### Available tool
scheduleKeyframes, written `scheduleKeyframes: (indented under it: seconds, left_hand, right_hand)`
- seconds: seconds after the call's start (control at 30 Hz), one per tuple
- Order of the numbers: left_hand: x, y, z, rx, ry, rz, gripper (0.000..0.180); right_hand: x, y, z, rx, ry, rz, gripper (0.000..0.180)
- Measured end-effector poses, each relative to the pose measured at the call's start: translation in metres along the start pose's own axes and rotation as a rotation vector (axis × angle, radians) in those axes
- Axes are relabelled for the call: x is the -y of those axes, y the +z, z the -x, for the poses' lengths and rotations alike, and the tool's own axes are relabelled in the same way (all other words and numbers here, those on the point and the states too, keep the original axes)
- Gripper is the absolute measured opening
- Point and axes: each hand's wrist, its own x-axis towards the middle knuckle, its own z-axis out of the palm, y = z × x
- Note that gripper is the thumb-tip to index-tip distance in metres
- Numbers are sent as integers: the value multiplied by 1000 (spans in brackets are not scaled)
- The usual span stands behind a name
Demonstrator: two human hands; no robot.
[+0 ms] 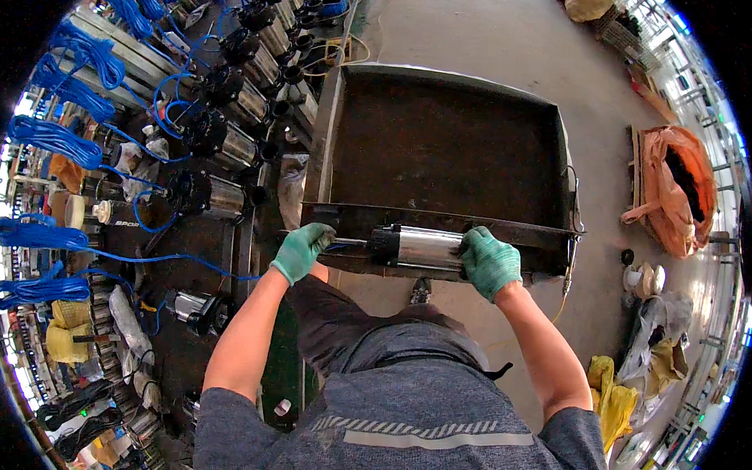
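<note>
In front of my body lies a pump motor (430, 247), a shiny steel cylinder with a black left end, held level along the near side of a dark metal trough (333, 137). A thin rod (351, 242) sticks out of its black end. My left hand (303, 251), in a green knit glove, is closed around the rod's outer end. My right hand (490, 262), gloved the same, wraps the cylinder's right end and hides it. A blue cable (186, 256) runs from the left to behind my left hand and shows again beside the rod.
Several similar pump motors (217, 195) stand in a row at the left, with coiled blue cables (40, 234) beyond. One more motor (195, 310) lies left of my left forearm. An orange sack (679, 187) and yellow bags (611, 401) lie on the floor at right.
</note>
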Motion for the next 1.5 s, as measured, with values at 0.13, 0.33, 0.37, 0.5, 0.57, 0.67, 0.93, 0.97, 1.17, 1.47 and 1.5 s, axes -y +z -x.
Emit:
scheduleKeyframes:
  seconds: [0.13,0.33,0.37,0.5,0.57,0.67,0.93,0.97,1.17,1.47,1.5]
  left_hand:
    - [-72,5,-33,69,-722,71,49]
    - [-35,15,1,-173,-66,-271,49]
    - [-36,15,6,-216,192,-431,50]
    - [-40,1,11,-16,391,-962,57]
    - [-39,0,8,-12,433,-965,55]
    - [-37,-5,3,11,343,-636,40]
    - [-43,-1,-28,21,-641,219,50]
    - [-47,2,-26,7,-629,211,47]
    - [-40,-4,2,-24,292,-388,35]
    - [-28,10,-16,-85,-483,111,43]
    - [-27,11,-9,-114,-291,-2,43]
  right_hand:
    - [-1,0,0,0,24,29,10]
    - [3,-1,-1,-11,14,21,11]
    - [3,-2,-1,0,22,15,11]
    - [-2,3,-1,13,34,9,12]
    - [-5,5,-1,6,23,5,13]
    - [-8,7,-2,2,3,-6,14]
    - [-4,1,-5,-8,7,-46,11]
    - [-5,1,-4,-11,15,-48,11]
    - [-5,3,-2,-11,14,-60,9]
    - [-10,6,-5,-37,-18,-84,8]
    - [-8,4,-5,-38,-20,-90,8]
